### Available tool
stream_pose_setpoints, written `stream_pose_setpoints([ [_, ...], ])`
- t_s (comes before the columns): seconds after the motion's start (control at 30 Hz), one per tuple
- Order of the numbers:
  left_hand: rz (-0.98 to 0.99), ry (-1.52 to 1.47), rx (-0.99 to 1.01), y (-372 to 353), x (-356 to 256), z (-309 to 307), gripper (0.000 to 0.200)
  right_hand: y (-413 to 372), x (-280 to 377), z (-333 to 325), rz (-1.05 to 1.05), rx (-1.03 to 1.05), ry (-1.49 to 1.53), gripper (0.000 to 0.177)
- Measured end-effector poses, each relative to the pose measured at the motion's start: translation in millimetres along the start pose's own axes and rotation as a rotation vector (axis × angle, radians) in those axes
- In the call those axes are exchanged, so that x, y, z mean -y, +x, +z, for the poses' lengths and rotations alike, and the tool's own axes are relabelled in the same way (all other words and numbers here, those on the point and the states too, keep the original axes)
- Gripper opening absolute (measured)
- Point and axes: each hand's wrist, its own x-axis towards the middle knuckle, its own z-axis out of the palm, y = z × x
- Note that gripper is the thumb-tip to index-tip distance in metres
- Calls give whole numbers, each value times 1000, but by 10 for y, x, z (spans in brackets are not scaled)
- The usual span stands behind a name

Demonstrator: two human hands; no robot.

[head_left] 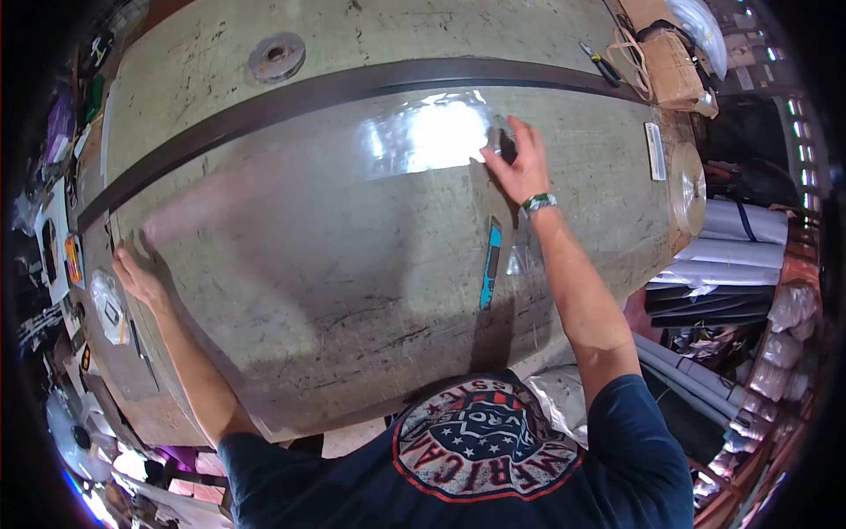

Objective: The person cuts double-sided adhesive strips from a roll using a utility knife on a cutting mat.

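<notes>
A clear plastic sheet (436, 132) lies on the worn greenish tabletop, its right part bright with glare; its left extent is hard to make out. My right hand (520, 167) is at the sheet's right end, thumb and fingers apart, a bracelet at the wrist. Far to the left, my left hand (139, 278) rests near the table's left side with its fingers stretched out. A long dark straightedge (352, 84) runs across the table beyond both hands. Below my right hand lies a blue and black utility knife (491, 264).
A round metal weight or roll (277, 58) sits beyond the straightedge. Pliers (601, 64) and a cardboard box (671, 70) are at the far right, with a tape roll (687, 188) at the right edge. Rolled material (736, 238) is stacked off the table's right side.
</notes>
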Motion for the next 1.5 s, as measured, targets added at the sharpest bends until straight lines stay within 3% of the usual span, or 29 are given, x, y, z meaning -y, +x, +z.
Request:
stream_pose_setpoints([
  [0.13, 117, 541, 352, -178, 146, 92, 52, 7, 213, 80, -154, 269, -95, 92],
  [0.23, 454, 941, 368, -392, -143, 343, 72, 141, 316, 49, -146, 270, -100, 95],
  [0.33, 764, 1341, 542, -625, -503, 583, 97, 279, 459, 23, -275, 371, -115, 101],
  [0.43, 640, 1224, 871, -591, -424, 850, 108, 465, 442, 167, -355, 457, -125, 104],
  [0.53, 431, 1202, 856, -413, -399, 1058, 100, 709, 357, 162, -329, 525, -85, 98],
  [0.63, 679, 1204, 944, -320, -456, 1096, 95, 778, 386, 144, -360, 567, -92, 95],
  [0.93, 594, 1316, 936, -238, -254, 987, 84, 758, 296, 190, -361, 543, -61, 83],
  [1.0, 807, 1239, 937, -228, -327, 1034, 80, 655, 400, 27, -364, 511, -2, 87],
  [1.03, 897, 1193, 940, -337, -353, 1058, 78, 564, 434, -111, -333, 483, 9, 80],
  [1.13, 929, 1128, 783, -867, -619, 1145, 69, 177, 229, -524, -288, 271, -31, 67],
  [1.2, 636, 984, 823, -1378, -571, 1032, 56, -265, 70, -937, -163, 218, -70, 61],
  [1.23, 775, 966, 961, -1697, -625, 1105, 50, -536, -23, -1111, -90, 207, -64, 58],
  [1.27, 547, 915, 966, -2180, -530, 1110, 46, -854, -123, -1260, -20, 196, -62, 56],
  [1.3, 651, 857, 1110, -2708, -599, 1256, 45, -1202, -214, -1392, 61, 172, -71, 54],
  [1.33, 525, 722, 1180, -3192, -574, 1349, 45, -1532, -288, -1468, 142, 147, -82, 53],
  [1.43, 492, 562, 1488, -4325, -748, 1810, 60, -2319, -504, -1579, 163, 99, -183, 50],
  [1.5, 540, 700, 1522, -4670, -725, 2025, 65, -2583, -643, -1588, 146, 101, -223, 54],
])
